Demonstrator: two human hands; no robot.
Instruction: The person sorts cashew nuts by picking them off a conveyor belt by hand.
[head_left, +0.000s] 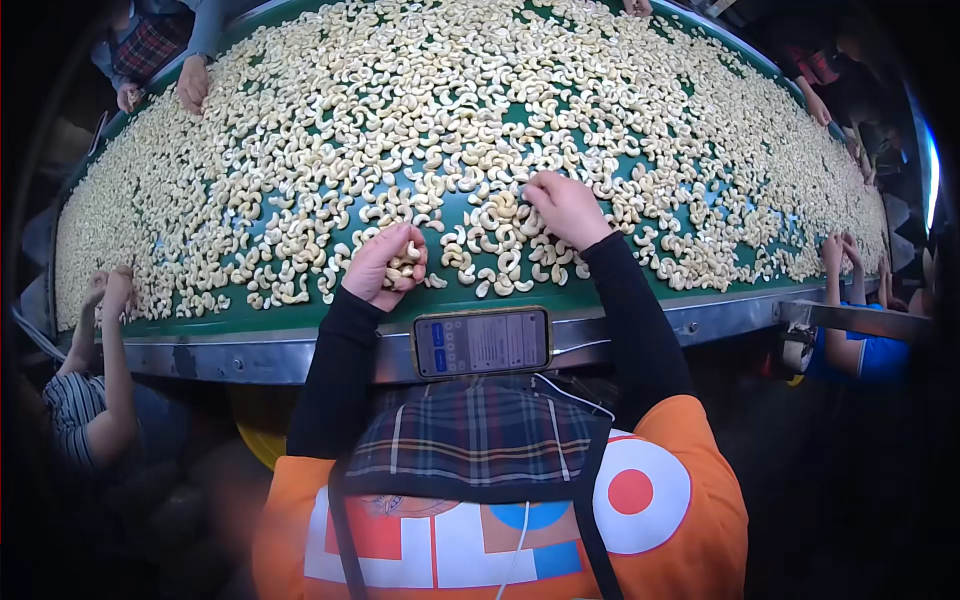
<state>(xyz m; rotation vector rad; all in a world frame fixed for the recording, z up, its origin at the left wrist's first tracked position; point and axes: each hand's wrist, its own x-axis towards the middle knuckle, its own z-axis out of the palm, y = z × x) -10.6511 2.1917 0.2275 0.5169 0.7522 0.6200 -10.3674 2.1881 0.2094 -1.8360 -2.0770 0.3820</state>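
Note:
Pale cashews (pixel 495 225) lie thickly over a green belt (pixel 240 320) in front of me. My left hand (pixel 385 265) is cupped near the belt's close edge, its fingers curled round several cashews (pixel 402 263) that show between thumb and fingers. To the right of it, my right hand (pixel 568 210) reaches over a small heap of nuts, back of the hand upward. Its thumb and fingers are drawn together at the heap, and whatever they pinch is hidden.
A lit phone (pixel 481 341) with a white cable (pixel 582 347) rests at the metal rail (pixel 240 360) before me. Other people's hands work the belt at the far left (pixel 193 85), near left (pixel 118 290) and right (pixel 832 250). A metal bar (pixel 860 318) juts out at right.

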